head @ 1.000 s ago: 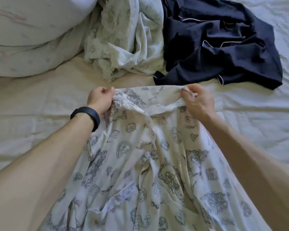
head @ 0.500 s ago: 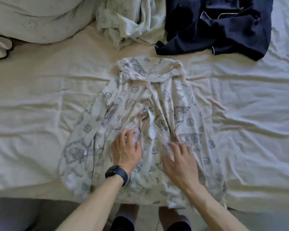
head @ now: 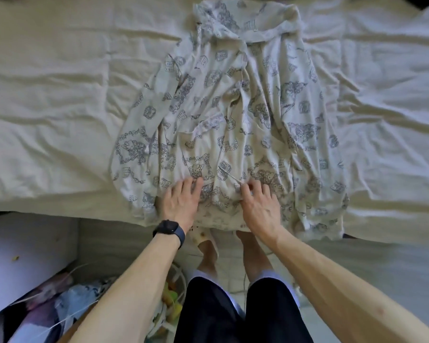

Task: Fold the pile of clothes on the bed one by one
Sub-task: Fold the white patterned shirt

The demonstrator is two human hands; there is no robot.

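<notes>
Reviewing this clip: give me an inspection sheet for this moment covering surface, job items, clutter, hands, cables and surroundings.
Surface: bed sheet, cream, heavily wrinkled.
Job's things: printed garment spread on the sheet, creased, near hem draped over the bed edge; dark garment barely in view at the far edge.
Clutter: bags and papers on the floor, lower left.
Grippers: left hand and right hand lie flat on the printed garment's near part, fingers spread.
Cables: thin white wire loop on the floor by the legs; kind unclear.
Surroundings: black wristband on the left wrist.
</notes>
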